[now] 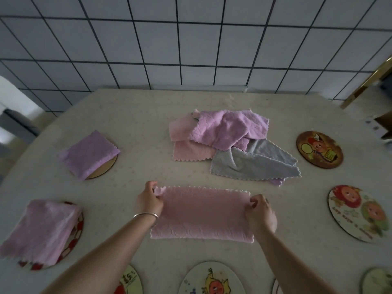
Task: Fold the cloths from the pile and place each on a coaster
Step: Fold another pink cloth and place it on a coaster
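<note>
While both hands pinch corners, fuzzy pink cloth (201,213) lies rectangular.

my cream tablecloth (135,115) fills the lower frame. behind it, across the top, runs a white tiled wall (191,39) with dark grout. a gold-coloured bar (369,81) slants at upper right.

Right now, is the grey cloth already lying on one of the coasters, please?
No, the grey cloth is in the pile on the table, touching no coaster.
</note>
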